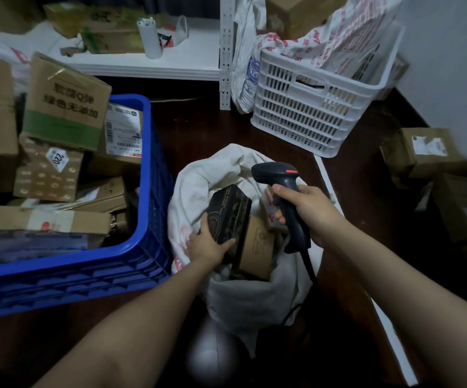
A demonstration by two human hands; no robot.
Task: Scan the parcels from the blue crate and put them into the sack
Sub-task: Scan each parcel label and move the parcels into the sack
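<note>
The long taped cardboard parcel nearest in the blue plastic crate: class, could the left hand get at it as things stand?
Probably not yet: the left hand grips a black box over the white sack. Freed, likely yes; the long taped cardboard parcel lies uncovered inside the blue plastic crate.

The dark floor (pixel 204 130) carries nearly everything. The blue crate (pixel 148 191) stands at the left, and the pale sack (pixel 198 177) sits just beside it, mouth open. Further back a white basket (pixel 305 119) rests by the upright of a white shelf (pixel 170 65). At the right, brown boxes (pixel 422 155) lie well apart from the sack. The shelf itself holds a white cup (pixel 149 37) (pens inside), a tape dispenser (pixel 180 30) and cardboard cartons (pixel 109 35).
</note>
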